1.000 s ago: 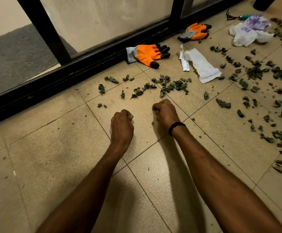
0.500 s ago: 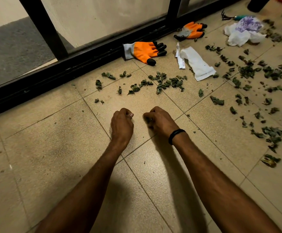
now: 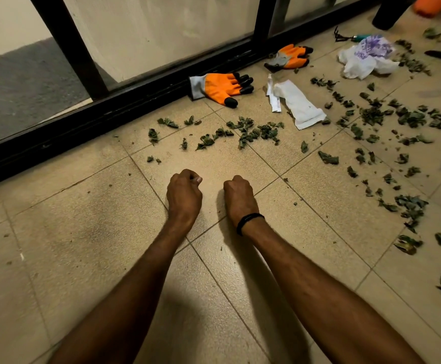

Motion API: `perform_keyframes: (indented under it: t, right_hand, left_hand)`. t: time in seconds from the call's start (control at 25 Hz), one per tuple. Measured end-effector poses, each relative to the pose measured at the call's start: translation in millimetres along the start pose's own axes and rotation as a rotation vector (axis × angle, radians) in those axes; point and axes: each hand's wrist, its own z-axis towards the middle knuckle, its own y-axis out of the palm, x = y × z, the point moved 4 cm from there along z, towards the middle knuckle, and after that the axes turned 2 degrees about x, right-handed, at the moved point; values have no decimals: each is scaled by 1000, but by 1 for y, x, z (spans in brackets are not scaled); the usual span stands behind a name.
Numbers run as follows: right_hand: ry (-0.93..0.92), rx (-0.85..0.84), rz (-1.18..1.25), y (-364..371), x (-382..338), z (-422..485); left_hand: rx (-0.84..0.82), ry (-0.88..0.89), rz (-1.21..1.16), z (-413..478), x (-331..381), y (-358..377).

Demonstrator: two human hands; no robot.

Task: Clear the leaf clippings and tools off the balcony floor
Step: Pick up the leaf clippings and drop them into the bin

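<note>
A white packet (image 3: 297,103) and crumpled plastic bag (image 3: 366,57) lie near the black railing (image 3: 82,119).

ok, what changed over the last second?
The right hand drew back from the leaf clippings, toward the person and closer to the left hand. Nothing was visibly picked up or let go. Both hands stayed curled into fists, and what either grip holds is hidden. The left hand, the clippings, the nearer orange glove and the white wrapper stayed put.

We are looking at a home balcony: tiled floor (image 3: 82,245) is meeting a black railing (image 3: 109,112), and a gardening glove (image 3: 219,86) is lying near leaf clippings (image 3: 256,132).
</note>
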Motion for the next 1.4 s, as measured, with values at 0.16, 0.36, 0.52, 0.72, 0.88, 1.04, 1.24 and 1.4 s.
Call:
perform_keyframes:
  t: [0.16,0.36,0.52,0.72,0.88,1.04,1.24,1.4]
  right_hand:
    - [114,14,144,-4,-2,-17]
    - [853,-374,1446,-11,-12,-18]
    - [876,-551,1890,-35,-69,-9]
    - [626,-885,1933,-57,-214,-23]
    - [295,-1143,1853,-90,-378,-65]
    - [-150,-1038,1672,-102,-524,-104]
    - [-606,-575,995,-75,-604,-105]
    - [-657,-378,862,-107,-566,-121]
  left_hand:
    - [46,-21,-10,-1,-3,-23]
    - [153,-32,-68,1,-5,-77]
    - [273,-6,-52,0,-12,-148]
    - [536,-10,50,-30,-39,-300]
    - [890,-158,98,-84,-82,-450]
    - [1012,-460,133,-122,-158,-544]
    - [855,-723,-61,-129,-216,-568]
    - [921,-665,100,-125,-195,-568]
